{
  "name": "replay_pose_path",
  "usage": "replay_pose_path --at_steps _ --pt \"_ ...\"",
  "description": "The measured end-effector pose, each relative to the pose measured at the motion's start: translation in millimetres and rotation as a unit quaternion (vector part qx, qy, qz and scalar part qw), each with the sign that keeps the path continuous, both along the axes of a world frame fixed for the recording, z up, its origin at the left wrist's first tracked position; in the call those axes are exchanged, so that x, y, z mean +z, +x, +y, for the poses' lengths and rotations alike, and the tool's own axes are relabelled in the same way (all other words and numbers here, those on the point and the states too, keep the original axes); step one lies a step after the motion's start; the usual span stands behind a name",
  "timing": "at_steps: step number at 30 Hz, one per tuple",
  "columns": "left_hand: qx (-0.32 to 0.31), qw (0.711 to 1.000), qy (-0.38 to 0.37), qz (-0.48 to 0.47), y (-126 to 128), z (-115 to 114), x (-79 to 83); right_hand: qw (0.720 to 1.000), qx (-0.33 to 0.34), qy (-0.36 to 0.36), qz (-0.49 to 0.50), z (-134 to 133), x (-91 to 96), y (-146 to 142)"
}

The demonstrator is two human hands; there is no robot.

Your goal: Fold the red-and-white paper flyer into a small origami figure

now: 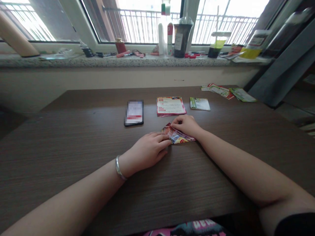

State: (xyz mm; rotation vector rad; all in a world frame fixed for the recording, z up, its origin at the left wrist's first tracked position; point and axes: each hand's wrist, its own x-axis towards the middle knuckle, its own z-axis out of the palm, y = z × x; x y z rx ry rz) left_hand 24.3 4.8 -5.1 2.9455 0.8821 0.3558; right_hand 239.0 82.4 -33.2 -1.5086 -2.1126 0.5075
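A colourful printed sheet of paper (pixel 182 137) lies on the table in front of me, its outline partly covered by my hands. My left hand (pixel 150 149), with a silver bangle at the wrist, rests flat with its fingertips on the sheet's left edge. At the top edge of the sheet, my right hand (pixel 187 126) has its thumb and index finger pinched together on the paper. Just beyond the hands is a stack of printed cards (pixel 171 106) with red-edged text. A smaller pile of green-and-white cards (pixel 199 104) sits right of it.
A phone (pixel 134 113) with a blurred screen lies left of the cards. Loose coloured leaflets (pixel 220 91) are at the table's far right corner. On the granite windowsill (pixel 137 61) stand a dark drink cup (pixel 181 39), bottles and small clutter. The brown table (pixel 73 137) extends around the hands.
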Motion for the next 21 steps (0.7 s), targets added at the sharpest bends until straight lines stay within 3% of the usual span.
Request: replay_pose_path --at_steps 10,15,18,21 --pt "-0.010 0.999 -0.032 0.027 -12 2 3.6 1.000 -0.001 -0.010 -0.001 2 -1.1 -3" --pt "-0.016 0.998 -0.044 0.035 -15 1 3.1 0.991 0.043 -0.086 0.098 -2 14.8 7" --pt "-0.016 0.998 -0.046 0.033 -17 2 3.2 0.985 0.121 -0.045 0.113 -16 34.5 17" --pt "-0.015 0.998 -0.047 0.036 -17 2 3.2 0.969 0.243 0.040 0.033 -37 47.1 22"
